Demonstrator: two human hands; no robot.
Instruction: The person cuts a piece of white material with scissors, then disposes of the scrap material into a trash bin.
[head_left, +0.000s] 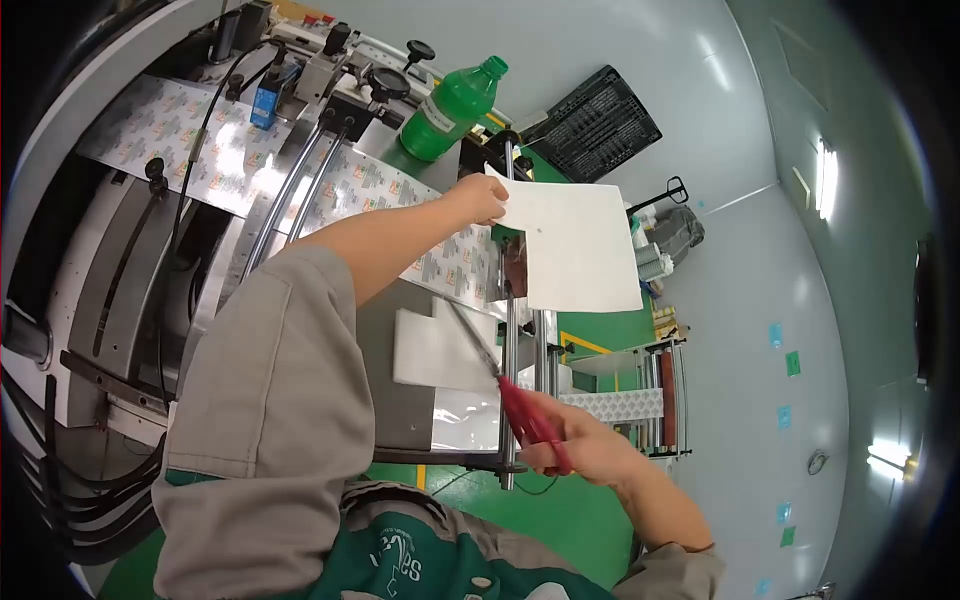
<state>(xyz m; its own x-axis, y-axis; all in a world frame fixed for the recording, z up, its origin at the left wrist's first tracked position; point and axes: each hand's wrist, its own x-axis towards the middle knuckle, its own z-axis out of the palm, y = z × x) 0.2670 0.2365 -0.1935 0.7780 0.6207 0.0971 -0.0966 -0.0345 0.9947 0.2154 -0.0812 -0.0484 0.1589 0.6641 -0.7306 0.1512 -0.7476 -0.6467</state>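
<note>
left forearm (395, 243) extended | left hand (484, 199) pinching | right forearm (662, 500) slanted | right hand (585, 443) curled

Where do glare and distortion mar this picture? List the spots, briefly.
Head view: glare whitens patches of the printed film, and the lit tube lamps burn out; head view: the lens bows the long edge of the wall and leaves black corners; head view: the white sheet in the left hand shows little surface detail.

One pair of scissors (528, 418), one green bottle (455, 108) and one black crate (598, 126) show.
</note>
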